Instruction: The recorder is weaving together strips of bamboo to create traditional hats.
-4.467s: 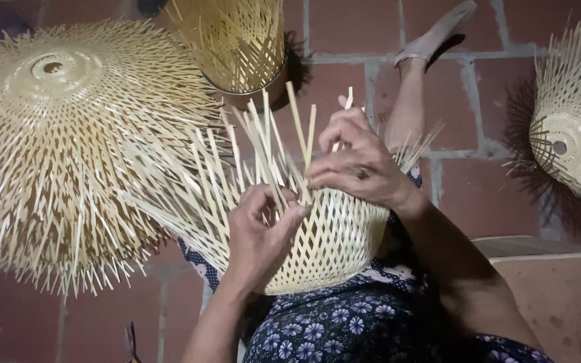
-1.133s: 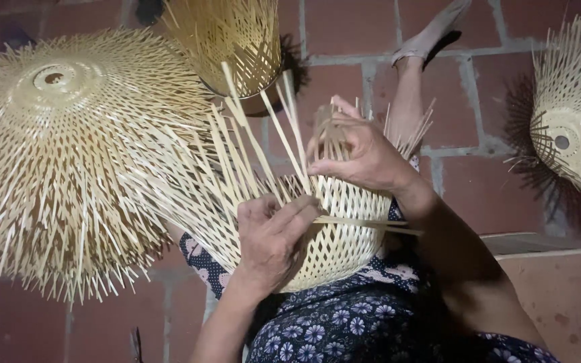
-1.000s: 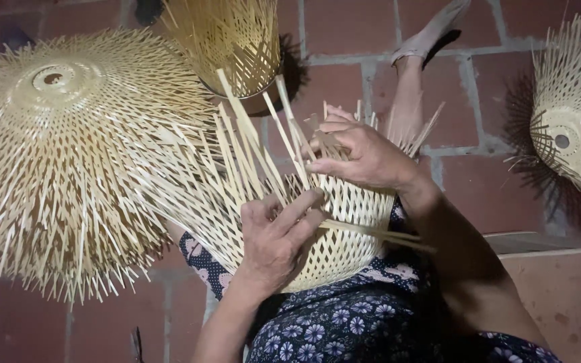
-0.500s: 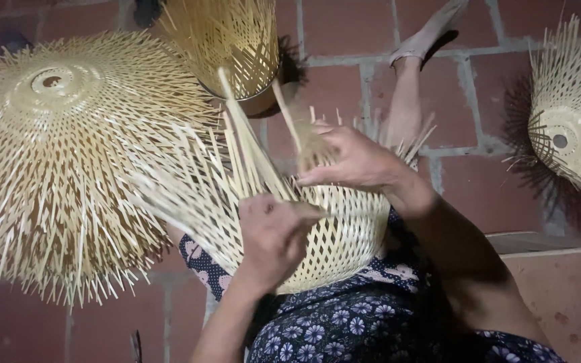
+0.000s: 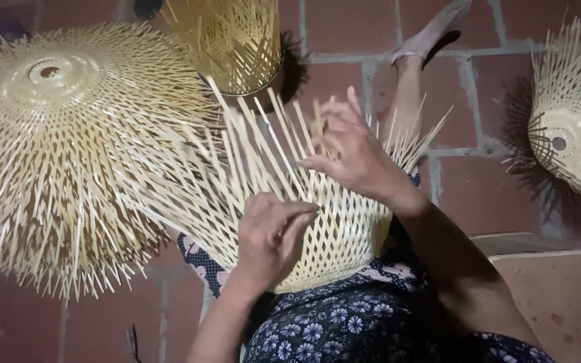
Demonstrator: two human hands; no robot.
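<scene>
Fingers of the right hand [image 5: 351, 151] pinch loose bamboo strips [image 5: 270, 141] standing up from a half-woven basket [image 5: 331, 235], which rests on the person's lap over a flowered dress [image 5: 344, 326]. Just below, the left hand [image 5: 270, 235] lies curled against the basket's woven wall, gripping it. Beyond, on the brick floor [image 5: 465, 181], a wide unfinished basket [image 5: 68, 148] sits at the left edge, another [image 5: 573, 128] at the right edge, a third [image 5: 230, 40] at the top.

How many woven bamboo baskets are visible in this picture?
4. One basket on the lap under both hands, a wide one on the floor at left, a tall one at top centre, one cut off at the right edge.
</scene>
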